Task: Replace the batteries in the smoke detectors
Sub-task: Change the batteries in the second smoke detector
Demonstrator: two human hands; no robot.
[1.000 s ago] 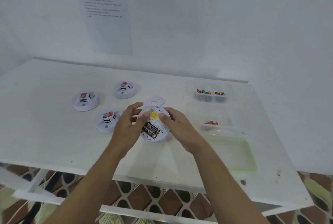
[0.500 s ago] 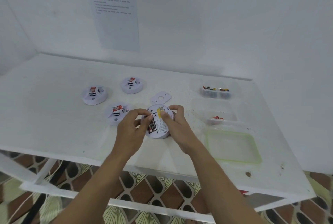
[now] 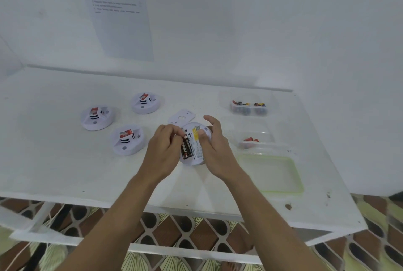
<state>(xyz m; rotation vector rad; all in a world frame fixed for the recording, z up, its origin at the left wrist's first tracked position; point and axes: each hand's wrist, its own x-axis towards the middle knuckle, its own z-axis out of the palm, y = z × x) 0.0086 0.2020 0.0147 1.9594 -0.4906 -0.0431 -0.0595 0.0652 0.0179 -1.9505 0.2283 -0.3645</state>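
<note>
A round white smoke detector (image 3: 194,161) lies on its face at the middle of the white table (image 3: 54,161), back side up, with black batteries (image 3: 186,148) and a yellow-topped label showing in its compartment. My left hand (image 3: 162,150) pinches the upper end of the batteries with its fingertips. My right hand (image 3: 214,146) holds the detector's right rim, thumb pressing on the label. The detector's flat white cover plate (image 3: 182,116) rests just behind it.
Three more white detectors (image 3: 127,140) (image 3: 96,116) (image 3: 145,102) with red-topped sensors stand at the left. At the right are a clear box of batteries (image 3: 248,107), a second clear box with red-tipped ones (image 3: 253,139), and a green-rimmed lid (image 3: 270,172).
The detector went down from being tilted up to lying on the table. My left fingers moved onto the batteries' upper end; my right index finger lifted off the rim.
</note>
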